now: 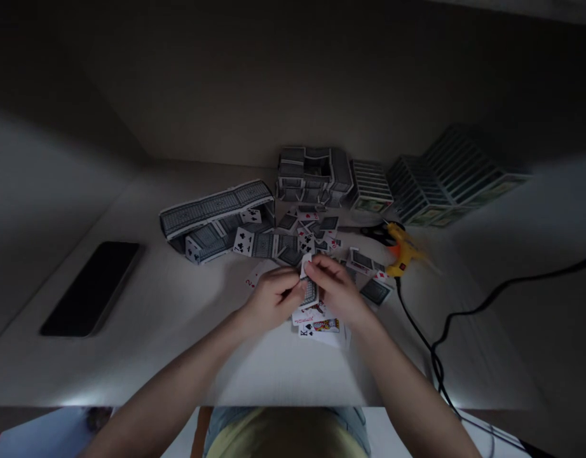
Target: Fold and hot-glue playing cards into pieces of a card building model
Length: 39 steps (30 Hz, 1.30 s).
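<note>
Both my hands meet over the middle of the table, pinching one small playing card [311, 291] with a grey patterned back. My left hand [274, 296] grips its left side, fingers curled. On the other side, my right hand [335, 285] holds the upper part between thumb and fingers. Under the hands lie face-up cards, among them a king of spades [325, 327]. Just beyond the fingers is a scattered heap of small cards [306, 240], some face up, some face down. Part of the held card is hidden by my fingers.
A long structure of cards [217, 219] stands left of the heap, and a boxy one [314, 175] behind it. Packed card stacks [431, 184] fill the back right. A yellow glue gun [402, 251] with a black cable [438, 343] lies right; a phone [90, 289] lies left.
</note>
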Tool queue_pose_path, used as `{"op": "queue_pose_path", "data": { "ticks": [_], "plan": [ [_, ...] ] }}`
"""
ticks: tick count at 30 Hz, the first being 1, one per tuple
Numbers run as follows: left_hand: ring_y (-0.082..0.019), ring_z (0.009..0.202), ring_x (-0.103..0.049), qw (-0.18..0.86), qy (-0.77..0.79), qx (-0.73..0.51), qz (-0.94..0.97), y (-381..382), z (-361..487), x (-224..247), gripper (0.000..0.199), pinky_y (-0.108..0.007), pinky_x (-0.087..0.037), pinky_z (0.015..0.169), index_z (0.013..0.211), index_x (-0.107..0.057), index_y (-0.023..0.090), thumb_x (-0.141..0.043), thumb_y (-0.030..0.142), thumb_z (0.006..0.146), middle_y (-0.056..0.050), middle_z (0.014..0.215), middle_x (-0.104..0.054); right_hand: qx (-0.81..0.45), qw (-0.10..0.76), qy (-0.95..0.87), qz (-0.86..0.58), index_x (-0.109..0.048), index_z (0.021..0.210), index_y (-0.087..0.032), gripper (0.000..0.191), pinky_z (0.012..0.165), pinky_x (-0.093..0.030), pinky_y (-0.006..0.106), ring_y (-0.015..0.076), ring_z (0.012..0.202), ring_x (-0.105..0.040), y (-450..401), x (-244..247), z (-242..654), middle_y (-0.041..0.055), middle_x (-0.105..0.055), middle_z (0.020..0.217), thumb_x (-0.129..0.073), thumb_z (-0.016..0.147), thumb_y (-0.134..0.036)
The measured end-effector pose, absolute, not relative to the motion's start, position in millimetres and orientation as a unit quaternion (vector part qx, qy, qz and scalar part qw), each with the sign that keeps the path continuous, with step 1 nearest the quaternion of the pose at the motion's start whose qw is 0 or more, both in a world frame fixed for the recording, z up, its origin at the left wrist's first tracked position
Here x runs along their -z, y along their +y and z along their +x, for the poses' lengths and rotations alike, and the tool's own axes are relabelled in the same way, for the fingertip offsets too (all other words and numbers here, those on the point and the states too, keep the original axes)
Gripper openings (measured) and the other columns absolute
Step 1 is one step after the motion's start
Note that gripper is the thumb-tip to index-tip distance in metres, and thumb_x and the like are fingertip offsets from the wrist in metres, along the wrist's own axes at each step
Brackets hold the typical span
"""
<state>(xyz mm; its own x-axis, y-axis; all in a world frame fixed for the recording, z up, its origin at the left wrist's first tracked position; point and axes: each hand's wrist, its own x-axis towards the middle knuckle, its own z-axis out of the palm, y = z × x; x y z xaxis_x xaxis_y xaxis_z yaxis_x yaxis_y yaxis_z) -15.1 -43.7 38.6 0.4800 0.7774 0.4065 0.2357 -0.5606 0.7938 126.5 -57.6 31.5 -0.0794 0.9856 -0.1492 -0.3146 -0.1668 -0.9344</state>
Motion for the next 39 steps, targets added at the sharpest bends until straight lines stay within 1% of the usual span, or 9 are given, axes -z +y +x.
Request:
{"op": "queue_pose_path", "data": {
  "ticks": [2,5,10,16,24,31,35,37,39],
  "plan": [
    [-0.007,0.049,-0.030,0.333,0.314,-0.398,0.795,-44.1,-14.3,-36.0,0.036,-0.021,-0.026,0.046,0.051,-0.029,0.017,-0.045,0.020,0.083,0.005,0.051,-0.029,-0.643,0.525,-0.349,-0.435,-0.056,0.062,-0.020,0.024,0.052,-0.031,0.021,0.0089,0.054,-0.040,-57.6,-33.7,124.6,-0.0056,-0.047,0.057,-0.070,0.065,-0.039],
    [-0.006,0.049,-0.031,0.340,0.319,-0.384,0.797,-44.2,-13.5,-30.7,0.032,-0.021,-0.027,0.047,0.054,-0.034,0.017,-0.044,0.021,0.084,0.005,0.053,-0.032,-0.640,0.544,-0.335,-0.428,-0.054,0.059,-0.020,0.025,0.050,-0.030,0.022,0.0092,0.053,-0.038,-57.4,-36.8,123.9,-0.0058,-0.046,0.055,-0.070,0.064,-0.039],
    [-0.007,0.049,-0.032,0.360,0.333,-0.378,0.785,-44.1,-11.8,-28.3,0.030,-0.020,-0.027,0.047,0.056,-0.038,0.017,-0.040,0.023,0.086,0.005,0.052,-0.034,-0.627,0.556,-0.344,-0.424,-0.054,0.060,-0.021,0.023,0.051,-0.030,0.022,0.0096,0.055,-0.039,-56.6,-35.7,124.3,-0.0051,-0.047,0.057,-0.070,0.064,-0.036],
    [-0.007,0.049,-0.030,0.355,0.343,-0.382,0.781,-44.7,-10.4,-33.6,0.032,-0.020,-0.025,0.046,0.054,-0.036,0.016,-0.039,0.023,0.086,0.005,0.052,-0.033,-0.622,0.545,-0.350,-0.441,-0.055,0.061,-0.021,0.023,0.052,-0.032,0.021,0.0098,0.056,-0.039,-56.7,-33.5,122.5,-0.0048,-0.046,0.058,-0.070,0.063,-0.038],
    [-0.006,0.049,-0.031,0.343,0.328,-0.402,0.783,-43.7,-11.0,-30.2,0.032,-0.020,-0.025,0.047,0.052,-0.035,0.016,-0.041,0.019,0.083,0.006,0.051,-0.032,-0.629,0.547,-0.332,-0.442,-0.059,0.068,-0.022,0.021,0.056,-0.034,0.021,0.0099,0.060,-0.045,-56.6,-31.6,121.4,-0.0045,-0.053,0.063,-0.073,0.060,-0.035],
    [-0.006,0.048,-0.031,0.322,0.301,-0.413,0.797,-42.0,-11.2,-28.3,0.030,-0.020,-0.025,0.047,0.054,-0.036,0.016,-0.042,0.017,0.083,0.006,0.050,-0.032,-0.624,0.548,-0.336,-0.444,-0.059,0.067,-0.022,0.022,0.055,-0.034,0.021,0.0092,0.059,-0.045,-55.7,-28.8,121.7,-0.0051,-0.053,0.063,-0.075,0.059,-0.035],
    [-0.006,0.048,-0.033,0.276,0.294,-0.409,0.819,-41.4,-11.7,-25.9,0.031,-0.020,-0.027,0.047,0.053,-0.037,0.016,-0.041,0.018,0.084,0.005,0.051,-0.035,-0.620,0.551,-0.337,-0.445,-0.057,0.065,-0.022,0.025,0.055,-0.035,0.022,0.0102,0.059,-0.045,-55.7,-33.2,121.1,-0.0044,-0.053,0.063,-0.075,0.056,-0.037],
    [-0.007,0.049,-0.036,0.220,0.291,-0.400,0.841,-40.5,-13.5,-25.3,0.031,-0.021,-0.029,0.048,0.053,-0.039,0.016,-0.042,0.018,0.085,0.004,0.051,-0.038,-0.615,0.556,-0.344,-0.440,-0.058,0.064,-0.022,0.025,0.057,-0.037,0.023,0.0114,0.061,-0.046,-56.0,-35.3,121.6,-0.0034,-0.054,0.065,-0.075,0.055,-0.038],
    [-0.009,0.052,-0.040,0.138,0.285,-0.387,0.866,-38.7,-16.8,-25.8,0.028,-0.023,-0.032,0.052,0.056,-0.045,0.016,-0.044,0.019,0.084,0.003,0.053,-0.044,-0.608,0.565,-0.363,-0.423,-0.060,0.064,-0.023,0.022,0.061,-0.039,0.025,0.0124,0.066,-0.049,-56.2,-36.2,123.1,-0.0025,-0.055,0.068,-0.075,0.056,-0.038]
  ]
}}
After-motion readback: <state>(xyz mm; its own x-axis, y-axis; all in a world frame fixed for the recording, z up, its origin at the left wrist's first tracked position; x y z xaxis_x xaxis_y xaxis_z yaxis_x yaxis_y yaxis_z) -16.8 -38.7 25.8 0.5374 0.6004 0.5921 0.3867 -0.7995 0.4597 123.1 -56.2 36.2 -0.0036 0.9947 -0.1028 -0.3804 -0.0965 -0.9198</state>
